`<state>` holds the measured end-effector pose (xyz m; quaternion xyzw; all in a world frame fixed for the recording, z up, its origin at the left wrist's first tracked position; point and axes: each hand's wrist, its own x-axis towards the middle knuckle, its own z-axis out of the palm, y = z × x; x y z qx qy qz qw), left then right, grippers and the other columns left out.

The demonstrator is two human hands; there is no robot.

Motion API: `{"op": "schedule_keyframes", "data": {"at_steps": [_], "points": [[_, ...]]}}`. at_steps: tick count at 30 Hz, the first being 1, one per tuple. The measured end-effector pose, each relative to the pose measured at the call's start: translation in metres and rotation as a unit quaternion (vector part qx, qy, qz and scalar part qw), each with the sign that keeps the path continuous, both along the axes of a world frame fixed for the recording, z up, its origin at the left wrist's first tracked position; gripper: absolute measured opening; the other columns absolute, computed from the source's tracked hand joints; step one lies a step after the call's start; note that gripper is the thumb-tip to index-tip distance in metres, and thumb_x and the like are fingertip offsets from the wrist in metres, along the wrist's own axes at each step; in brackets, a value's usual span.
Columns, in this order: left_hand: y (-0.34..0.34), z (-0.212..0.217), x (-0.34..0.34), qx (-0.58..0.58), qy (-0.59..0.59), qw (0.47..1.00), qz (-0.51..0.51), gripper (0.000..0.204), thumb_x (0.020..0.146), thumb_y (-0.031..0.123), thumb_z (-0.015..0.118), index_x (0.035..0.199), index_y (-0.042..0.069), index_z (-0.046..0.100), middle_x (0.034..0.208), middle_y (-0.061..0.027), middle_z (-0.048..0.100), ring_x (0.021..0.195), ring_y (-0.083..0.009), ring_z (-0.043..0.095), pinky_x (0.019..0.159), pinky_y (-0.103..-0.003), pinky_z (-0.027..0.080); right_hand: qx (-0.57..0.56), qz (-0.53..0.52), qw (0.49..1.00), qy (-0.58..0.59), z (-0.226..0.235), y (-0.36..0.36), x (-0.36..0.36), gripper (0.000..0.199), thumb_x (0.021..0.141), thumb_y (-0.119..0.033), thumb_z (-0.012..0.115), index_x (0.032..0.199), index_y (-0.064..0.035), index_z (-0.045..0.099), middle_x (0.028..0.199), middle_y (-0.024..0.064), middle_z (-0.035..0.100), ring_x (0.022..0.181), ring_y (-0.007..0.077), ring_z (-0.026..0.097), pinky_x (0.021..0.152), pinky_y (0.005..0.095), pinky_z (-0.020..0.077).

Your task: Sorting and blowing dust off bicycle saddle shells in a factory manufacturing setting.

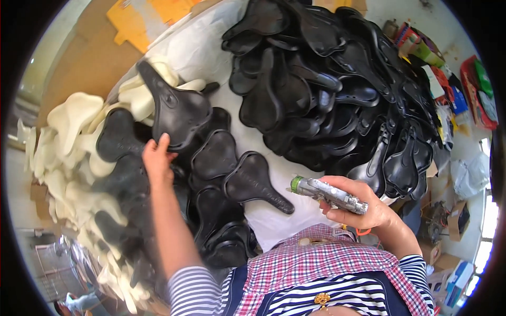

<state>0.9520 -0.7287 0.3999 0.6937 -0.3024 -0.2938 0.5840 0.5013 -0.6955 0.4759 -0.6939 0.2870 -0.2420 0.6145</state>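
A black heap point(316, 79) of glossy bicycle saddles is the largest thing in view. Well to its left spreads a cream pile point(76, 113) of pale, uncoated-looking saddle shapes. Between that pile and the black heap lies a looser group of dark matte saddles point(213, 155), some overlapping one another. A white sheet point(274, 226) shows along the heap's left side and below it. On the near side of the heap is the person's checked garment point(316, 253), over navy and striped clothing. An orange-yellow piece point(124, 23) lies left of the heap, toward its far end.

The held saddle point(182, 113), black, is left of the heap, its narrow nose pointing up and away. The left hand point(158, 160) grasps this saddle by its wide end, thumb on the upper face. Another black saddle point(253, 176) lies lower left of the heap, nose toward the right hand.

The right hand point(363, 200), just below the heap, is wrapped around a metal tool point(332, 194). The tool's green ring point(297, 184) faces left, and an orange loop point(363, 231) shows beneath the hand.
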Motion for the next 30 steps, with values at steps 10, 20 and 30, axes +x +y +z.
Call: {"op": "schedule_keyframes", "data": {"at_steps": [10,20,30], "points": [[0.094,-0.065,-0.06,0.024,0.264,0.964,0.014,0.012,0.087,0.02,0.066,0.084,0.011,0.059,0.079,-0.0019,0.065,0.064,-0.0122,0.061,0.056,-0.025,0.05,-0.015,-0.084,0.993,-0.081,0.034,0.019,-0.003,0.055,0.077,0.001,0.068,0.128,0.0013,0.048,0.095,0.0084,0.064,0.083,0.0126,0.061,0.077,0.0268,0.0489],[0.001,-0.029,-0.066,-0.251,0.207,0.946,0.006,0.028,0.092,0.023,0.058,0.107,0.0,0.059,0.107,-0.0093,0.062,0.085,-0.0214,0.061,0.072,-0.03,0.051,-0.001,-0.117,0.993,-0.023,0.002,0.031,-0.049,0.06,0.079,-0.003,0.068,0.134,-0.0022,0.043,0.097,0.0072,0.064,0.09,0.0139,0.061,0.079,0.0289,0.0494],[-0.129,-0.155,-0.115,0.137,0.398,0.903,0.085,0.018,0.087,0.019,0.063,0.096,0.004,0.059,0.089,-0.0085,0.059,0.07,-0.0222,0.056,0.054,-0.033,0.047,-0.029,-0.101,0.994,-0.012,0.008,0.033,-0.048,0.06,0.079,-0.002,0.068,0.133,-0.0008,0.043,0.097,0.0079,0.063,0.086,0.0146,0.061,0.079,0.0293,0.0495]]}}
